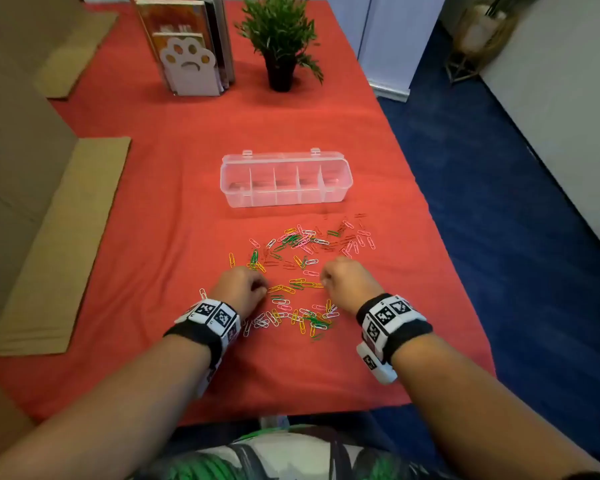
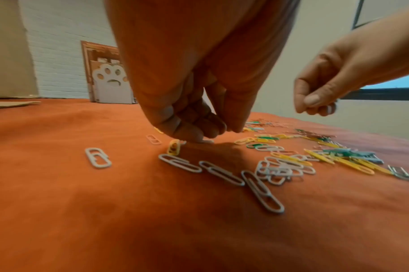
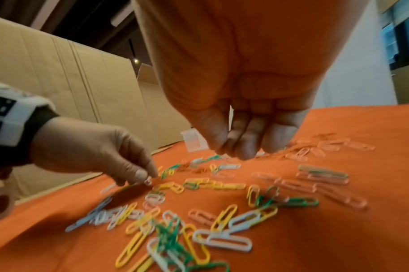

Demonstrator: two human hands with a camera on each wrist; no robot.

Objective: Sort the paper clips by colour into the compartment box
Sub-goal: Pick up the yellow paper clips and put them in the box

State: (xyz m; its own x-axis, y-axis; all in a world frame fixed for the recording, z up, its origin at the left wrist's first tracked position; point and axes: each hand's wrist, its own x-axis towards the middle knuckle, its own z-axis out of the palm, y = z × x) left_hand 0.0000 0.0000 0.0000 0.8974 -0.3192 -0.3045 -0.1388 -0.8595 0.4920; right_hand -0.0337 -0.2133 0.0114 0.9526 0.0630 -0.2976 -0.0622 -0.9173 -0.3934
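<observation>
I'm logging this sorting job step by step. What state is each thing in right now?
compartment box: lid open, compartments look empty.
paper clips: loose, colours mixed, on the red cloth.
left hand: fingertips down, pinching a clip at the cloth.
right hand: curled above the clips, holding white clips.

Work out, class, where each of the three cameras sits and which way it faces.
Head: above, looking forward and down at the compartment box, paper clips, both forearms.
Left wrist: low, along the left hand touching down among clips.
Right wrist: low, along the right hand.
Shared: each wrist view shows the other hand; all show the red cloth.
</observation>
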